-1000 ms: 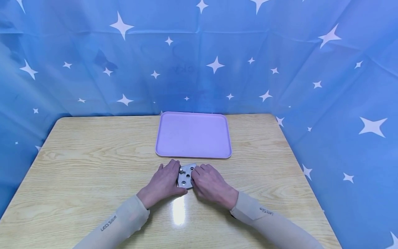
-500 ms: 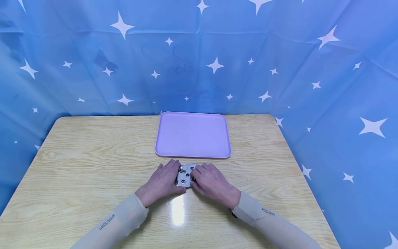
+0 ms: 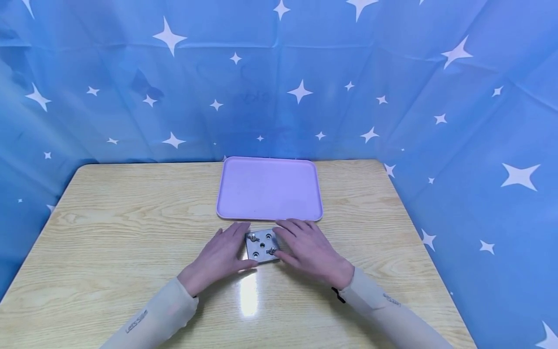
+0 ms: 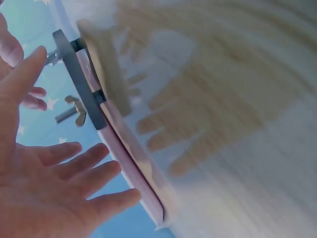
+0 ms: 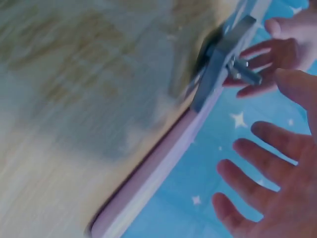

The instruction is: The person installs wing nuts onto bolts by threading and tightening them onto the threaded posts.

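A flat grey metal plate [image 3: 262, 245] with several holes lies on the table between both hands. One wing nut [image 3: 253, 237] sits on an upright bolt at its far left corner, and a second wing nut [image 3: 271, 251] is at the near right. In the left wrist view the plate [image 4: 79, 79] stands slightly off the table on short dark feet. My left hand [image 3: 221, 252] is spread at the plate's left side, fingers apart from it in the left wrist view. Beside the right edge, my right hand [image 3: 311, 252] has its fingers extended and holds nothing.
A purple tray [image 3: 270, 189] lies beyond the plate, near the table's far edge. The wood-grain table [image 3: 131, 218] meets a blue curtain [image 3: 279, 116] with white stars at the back and sides.
The fingers of my right hand have let go of the near right wing nut and spread out to the right, uncovering it. My left hand has drawn slightly left, away from the plate.
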The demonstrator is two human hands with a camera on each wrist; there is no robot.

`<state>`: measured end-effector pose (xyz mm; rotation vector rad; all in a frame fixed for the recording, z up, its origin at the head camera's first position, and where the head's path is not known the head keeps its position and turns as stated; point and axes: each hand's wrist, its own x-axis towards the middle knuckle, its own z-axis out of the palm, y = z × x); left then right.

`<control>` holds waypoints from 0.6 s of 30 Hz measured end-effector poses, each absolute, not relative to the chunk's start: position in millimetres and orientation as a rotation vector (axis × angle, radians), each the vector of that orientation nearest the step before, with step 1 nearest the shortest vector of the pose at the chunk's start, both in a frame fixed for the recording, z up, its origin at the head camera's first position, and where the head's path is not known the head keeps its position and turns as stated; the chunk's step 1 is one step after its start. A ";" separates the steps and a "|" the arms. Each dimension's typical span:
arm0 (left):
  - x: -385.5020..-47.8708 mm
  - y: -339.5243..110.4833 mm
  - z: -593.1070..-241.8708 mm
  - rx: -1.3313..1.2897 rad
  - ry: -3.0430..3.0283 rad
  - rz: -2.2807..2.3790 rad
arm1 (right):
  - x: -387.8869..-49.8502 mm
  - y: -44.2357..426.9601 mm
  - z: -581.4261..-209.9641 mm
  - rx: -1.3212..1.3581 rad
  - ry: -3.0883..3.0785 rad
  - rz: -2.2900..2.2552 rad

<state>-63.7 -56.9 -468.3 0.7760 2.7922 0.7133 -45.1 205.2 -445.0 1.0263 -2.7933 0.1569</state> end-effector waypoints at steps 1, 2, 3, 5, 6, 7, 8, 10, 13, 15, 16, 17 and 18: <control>-63.0 -59.2 -466.7 0.781 2.798 0.729 | -45.5 207.9 -443.9 1.021 -2.793 0.161; -62.3 -61.6 -464.9 0.784 2.802 0.749 | -45.7 210.7 -442.7 1.010 -2.795 0.167; -61.8 -64.1 -463.2 0.795 2.810 0.760 | -46.1 213.5 -441.5 1.000 -2.793 0.172; -61.1 -68.9 -459.5 0.823 2.836 0.779 | -47.3 219.2 -440.0 0.971 -2.789 0.180; -61.0 -71.3 -457.7 0.836 2.855 0.780 | -47.8 222.0 -439.2 0.951 -2.786 0.189; -61.2 -74.0 -456.8 0.852 2.879 0.777 | -48.2 224.8 -438.6 0.929 -2.785 0.197; -61.3 -76.4 -455.9 0.865 2.901 0.775 | -48.3 228.1 -437.8 0.907 -2.787 0.211; -61.3 -81.2 -455.1 0.889 2.952 0.755 | -48.3 235.0 -437.3 0.863 -2.793 0.232; -59.8 -88.8 -455.4 0.880 3.020 0.722 | -47.2 245.2 -437.9 0.805 -2.801 0.261; -58.1 -93.7 -456.0 0.843 3.054 0.688 | -46.8 251.3 -439.4 0.776 -2.796 0.258; -57.4 -96.0 -456.5 0.814 3.071 0.663 | -46.5 253.9 -440.0 0.762 -2.794 0.252; -56.9 -98.5 -457.3 0.782 3.088 0.634 | -46.5 256.4 -440.6 0.746 -2.794 0.248; -56.8 -100.7 -457.9 0.747 3.107 0.601 | -46.4 258.7 -440.9 0.730 -2.792 0.242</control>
